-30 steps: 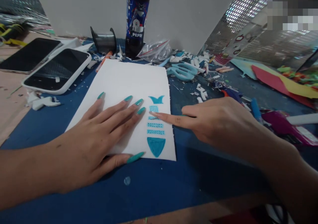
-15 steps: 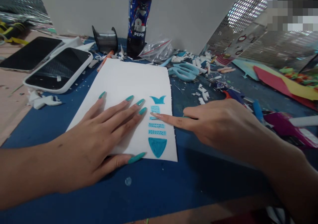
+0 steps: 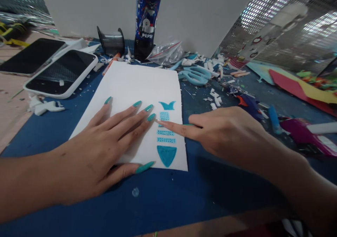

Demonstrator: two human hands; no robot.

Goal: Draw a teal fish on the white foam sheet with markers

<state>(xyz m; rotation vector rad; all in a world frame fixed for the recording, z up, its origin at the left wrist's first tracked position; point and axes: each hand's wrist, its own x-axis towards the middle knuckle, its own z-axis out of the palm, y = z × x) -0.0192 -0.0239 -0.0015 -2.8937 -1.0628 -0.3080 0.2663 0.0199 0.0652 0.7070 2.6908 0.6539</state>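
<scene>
Flat on a sheet of white paper [image 3: 142, 82] lies my left hand [image 3: 110, 135], its fingers spread and nothing in them. My right hand [image 3: 226, 135] stretches its index finger across a dotted light-blue strip, partly covering it, while its other fingers curl under. That fingertip is close to the left index nail. A column of blue shapes runs down the paper's right side: a tail shape [image 3: 167, 106], a dotted rectangle [image 3: 164, 116], dotted strips [image 3: 166, 140], and a solid rounded triangle [image 3: 166, 155]. Whether they are drawn or stuck on, I cannot tell.
Behind the paper stand a Pepsi bottle [image 3: 147, 23] and a spool [image 3: 112, 40]. Light-blue scissors [image 3: 196, 75] lie among white scraps. Two phones [image 3: 63, 74] rest at the left. A magenta tool [image 3: 302, 135] and coloured sheets [image 3: 295, 86] lie at the right.
My right hand has slid slightly left, its index fingertip moving past the strip's left end towards my left hand. My left hand and the paper have stayed in place.
</scene>
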